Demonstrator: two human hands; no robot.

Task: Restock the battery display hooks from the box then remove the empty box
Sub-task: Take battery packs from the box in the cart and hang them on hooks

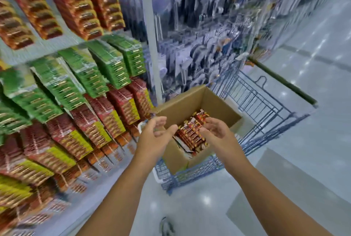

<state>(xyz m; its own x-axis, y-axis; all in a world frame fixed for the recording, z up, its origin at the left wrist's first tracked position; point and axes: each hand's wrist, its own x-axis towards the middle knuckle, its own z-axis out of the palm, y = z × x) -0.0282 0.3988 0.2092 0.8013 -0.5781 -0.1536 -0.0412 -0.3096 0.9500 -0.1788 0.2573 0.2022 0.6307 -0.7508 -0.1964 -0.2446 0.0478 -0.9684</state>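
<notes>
Both grips, left hand and right hand, hover loosely above box.

Materials and finishes, battery aisle

Box: matt brown corrugated cardboard, smooth walls. Battery packs in it: glossy printed card. Cart: blue-coated metal wire. Hanging packs on the display: glossy, blurred. Floor: smooth, polished, reflecting lights.

Your brown cardboard box holds red-and-gold battery packs; the blue wire cart carries it. The blurred hanging packs look green, red and yellow.
</notes>
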